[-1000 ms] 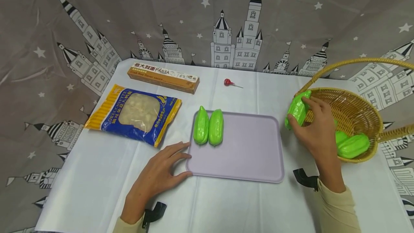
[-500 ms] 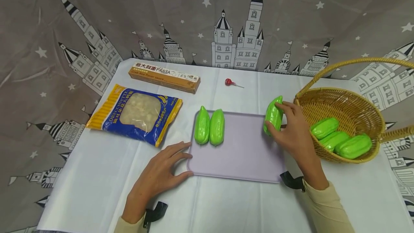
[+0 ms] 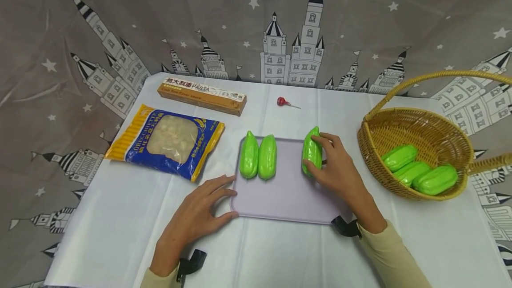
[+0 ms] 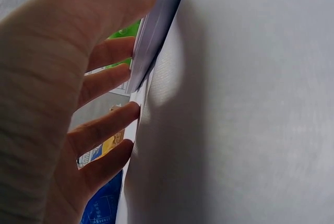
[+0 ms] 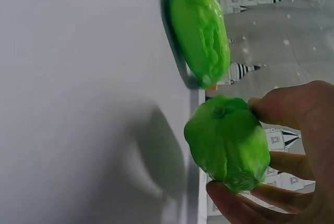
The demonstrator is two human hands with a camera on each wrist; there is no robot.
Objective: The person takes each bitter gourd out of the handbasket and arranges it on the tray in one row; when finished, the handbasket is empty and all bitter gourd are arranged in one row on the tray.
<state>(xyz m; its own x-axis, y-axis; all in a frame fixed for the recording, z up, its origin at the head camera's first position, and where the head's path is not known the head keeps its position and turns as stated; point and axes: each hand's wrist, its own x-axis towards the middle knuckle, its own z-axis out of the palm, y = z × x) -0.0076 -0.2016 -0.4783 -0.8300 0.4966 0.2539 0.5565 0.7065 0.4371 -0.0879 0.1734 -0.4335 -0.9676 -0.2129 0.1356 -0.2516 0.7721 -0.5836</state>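
Note:
My right hand (image 3: 338, 166) pinches a bright green ribbed gourd (image 3: 312, 151) between thumb and fingers, over the right half of the lilac tray (image 3: 288, 199). In the right wrist view the held gourd's blunt end (image 5: 227, 145) faces the camera, its shadow falling on the tray. A pair of matching gourds, a left one (image 3: 249, 157) and a right one (image 3: 267, 158), lie side by side at the tray's left end, tips pointing away. My left hand (image 3: 200, 210) rests with spread, relaxed fingers at the tray's left edge; its fingertips meet the rim in the left wrist view.
On the right stands a wicker basket (image 3: 370, 150) with a tall handle, holding three more green gourds (image 3: 434, 180). Farther left lie a blue and yellow pasta bag (image 3: 172, 139) and a long pasta box (image 3: 202, 97). A red lollipop (image 3: 282, 101) lies behind the tray.
My right hand has carried the gourd leftward from the basket's near side to over the tray. The left hand, the tray and the two gourds on it have stayed put.

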